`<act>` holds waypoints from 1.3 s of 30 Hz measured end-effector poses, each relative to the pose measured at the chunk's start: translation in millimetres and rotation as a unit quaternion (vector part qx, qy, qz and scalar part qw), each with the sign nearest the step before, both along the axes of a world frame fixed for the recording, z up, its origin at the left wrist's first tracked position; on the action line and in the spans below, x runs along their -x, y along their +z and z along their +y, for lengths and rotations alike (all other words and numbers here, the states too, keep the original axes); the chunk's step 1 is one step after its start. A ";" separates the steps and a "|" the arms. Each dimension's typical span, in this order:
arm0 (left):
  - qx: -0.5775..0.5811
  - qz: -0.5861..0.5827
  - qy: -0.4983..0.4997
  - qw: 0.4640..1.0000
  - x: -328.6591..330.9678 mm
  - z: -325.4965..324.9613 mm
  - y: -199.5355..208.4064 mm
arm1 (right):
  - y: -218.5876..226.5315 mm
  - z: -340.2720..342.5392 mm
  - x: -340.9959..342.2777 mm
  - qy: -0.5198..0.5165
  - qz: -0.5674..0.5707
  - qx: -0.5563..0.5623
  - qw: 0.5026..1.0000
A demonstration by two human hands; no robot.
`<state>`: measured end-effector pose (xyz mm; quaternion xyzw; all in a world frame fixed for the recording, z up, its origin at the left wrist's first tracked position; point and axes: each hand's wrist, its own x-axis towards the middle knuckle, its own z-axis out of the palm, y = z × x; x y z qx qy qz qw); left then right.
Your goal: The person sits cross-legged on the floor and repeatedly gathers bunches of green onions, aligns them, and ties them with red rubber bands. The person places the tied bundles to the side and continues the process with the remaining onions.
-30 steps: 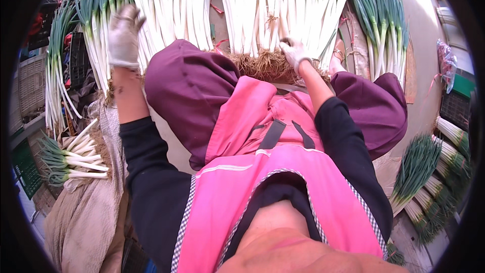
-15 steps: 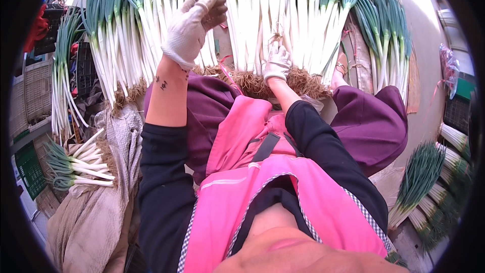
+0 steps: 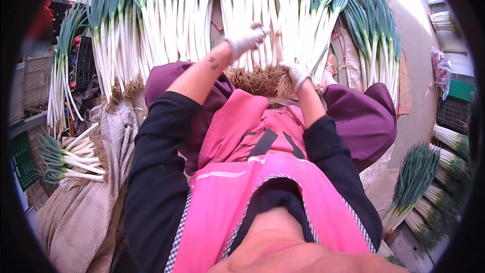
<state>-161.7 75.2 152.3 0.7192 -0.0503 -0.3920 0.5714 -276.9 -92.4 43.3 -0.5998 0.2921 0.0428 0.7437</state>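
Observation:
Long green onions with white stalks and green tops lie in a row before me, among them a middle bundle [image 3: 287,25] whose brown roots [image 3: 255,82] point toward my lap. My left hand [image 3: 246,40], in a pale glove, is over the white stalks of this bundle; motion smears its fingers. Also gloved, my right hand [image 3: 297,74] is closed at the right side of the bundle's root end, gripping the green onions low down. A thin straw-coloured strand [image 3: 275,38] shows on the stalks between the hands.
More green onions [image 3: 371,35] lie at the right, beside my sandalled foot [image 3: 330,66]. Small loose ones [image 3: 81,159] rest on sacking [image 3: 83,212] at the left, near crates [image 3: 38,83]. Several bundles [image 3: 414,184] lie at the lower right, below a dark crate [image 3: 453,114].
My left hand has come down and to the right, from raised at the left to over the middle bundle. My right hand has shifted right and down toward the roots.

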 end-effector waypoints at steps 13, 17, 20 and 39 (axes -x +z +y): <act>0.113 0.269 0.063 0.954 62.5 -57.8 -51.9 | 68.1 -22.4 45.5 -0.191 -0.124 0.011 0.974; 0.125 0.239 0.080 0.960 71.9 -53.8 -45.1 | 37.2 3.3 49.0 -0.078 -0.117 0.108 0.984; 0.039 0.050 -0.016 0.998 70.4 -46.1 -60.3 | 53.1 15.5 48.8 0.063 -0.037 0.090 0.993; 0.059 0.174 -0.016 0.983 185.4 125.1 100.6 | 82.0 31.3 -76.5 -0.041 -0.160 -0.528 0.833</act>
